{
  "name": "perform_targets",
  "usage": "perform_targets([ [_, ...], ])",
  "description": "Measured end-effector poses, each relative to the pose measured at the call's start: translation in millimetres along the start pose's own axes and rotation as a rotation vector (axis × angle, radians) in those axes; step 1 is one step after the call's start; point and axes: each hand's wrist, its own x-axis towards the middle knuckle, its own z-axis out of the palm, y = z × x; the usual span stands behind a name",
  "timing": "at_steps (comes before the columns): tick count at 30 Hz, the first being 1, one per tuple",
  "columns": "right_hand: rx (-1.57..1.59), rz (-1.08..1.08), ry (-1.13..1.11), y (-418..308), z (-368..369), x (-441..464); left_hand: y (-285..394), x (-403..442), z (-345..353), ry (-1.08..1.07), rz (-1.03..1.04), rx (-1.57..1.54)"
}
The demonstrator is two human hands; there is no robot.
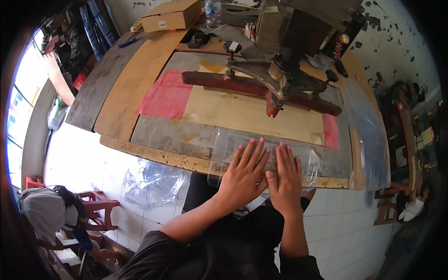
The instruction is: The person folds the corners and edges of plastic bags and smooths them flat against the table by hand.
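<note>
My left hand (243, 173) lies flat with its fingers stretched out on a clear plastic sheet (225, 141) at the front edge of the worktable. Beside it, my right hand (285, 184) rests flat on the same sheet, fingers straight and close together. The sheet overlaps a grey plate (163, 135) and hangs slightly over the wooden edge. Just beyond my fingertips is a pale yellow panel (242, 114), with a pink-red piece (164, 95) on its left. A press with a long dark-red bar (214, 82) stands over the panel.
Clear plastic sheets (366, 135) drape over the table's right side. A cardboard box (171, 15) and a water bottle (213, 11) stand at the back. Crumpled plastic (151, 182) lies on the floor. Another person (51, 212) sits at lower left near a red stool (100, 210).
</note>
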Motion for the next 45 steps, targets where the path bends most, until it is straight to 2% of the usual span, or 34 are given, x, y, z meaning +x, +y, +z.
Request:
perform_targets([
  [2, 0.338, 0.104, 0.053, -4, -8, 3, 0, 0, 1, 0.009, -0.002, -0.013],
  [3, 0.337, 0.103, 0.050, -3, -4, 2, 0, 0, 1, 0.010, -0.005, -0.015],
  [6, 0.228, 0.027, 0.127, 3, 3, -2, 1, 0, -1, 0.014, -0.009, -0.022],
  [8, -0.201, -0.020, -0.029, 4, -1, -4, 1, 0, -2, 0.013, -0.006, -0.031],
  [9, -0.202, -0.026, -0.033, 2, -1, -5, 0, 0, -1, 0.016, -0.013, -0.033],
  [11, -0.007, 0.041, 0.248, -4, 1, -6, -1, -1, 3, 0.022, -0.005, -0.037],
  [12, -0.037, 0.050, 0.286, -4, 5, -7, -1, -2, 3, 0.022, -0.014, -0.038],
  [13, -0.035, 0.046, 0.279, -3, 4, -8, -2, -2, 3, 0.026, -0.009, -0.042],
  [15, 0.061, 0.085, -0.051, 3, -1, -11, -2, -1, 3, 0.029, -0.006, -0.049],
  [17, 0.128, 0.098, -0.034, 2, -4, -11, -2, -1, 3, 0.021, -0.002, -0.036],
  [19, 0.006, 0.023, 0.246, 1, 3, -10, -2, -1, 4, 0.024, -0.004, -0.055],
  [20, -0.101, -0.016, 0.254, 2, 7, -11, -2, -1, 4, 0.030, -0.008, -0.072],
  [21, -0.100, -0.020, 0.250, 4, 7, -11, -3, -1, 4, 0.031, -0.014, -0.074],
  [23, 0.028, 0.028, 0.064, 4, 4, -12, -3, -1, 4, 0.031, -0.006, -0.083],
  [27, 0.055, 0.047, 0.085, 5, 6, -6, -3, 0, 5, 0.024, -0.005, -0.068],
  [29, -0.142, 0.003, 0.031, 8, 9, -6, -3, 0, 5, 0.045, -0.004, -0.081],
  [35, -0.088, 0.028, 0.028, 4, 4, -4, -25, -3, -22, -0.057, -0.002, -0.236],
  [37, -0.066, 0.041, 0.020, 6, -1, -6, -35, -6, -36, -0.055, -0.022, 0.017],
  [39, -0.043, 0.059, 0.013, 13, -9, -9, -45, -7, -47, -0.100, -0.028, -0.014],
  [41, -0.357, 0.106, -0.018, 26, -22, -14, -48, -10, -54, -0.107, -0.021, -0.009],
  [42, -0.393, 0.119, -0.031, 37, -29, -16, -50, -9, -55, -0.102, -0.034, 0.008],
  [45, -0.315, 0.114, -0.020, 52, -32, -23, -49, -11, -54, -0.094, -0.027, 0.045],
])
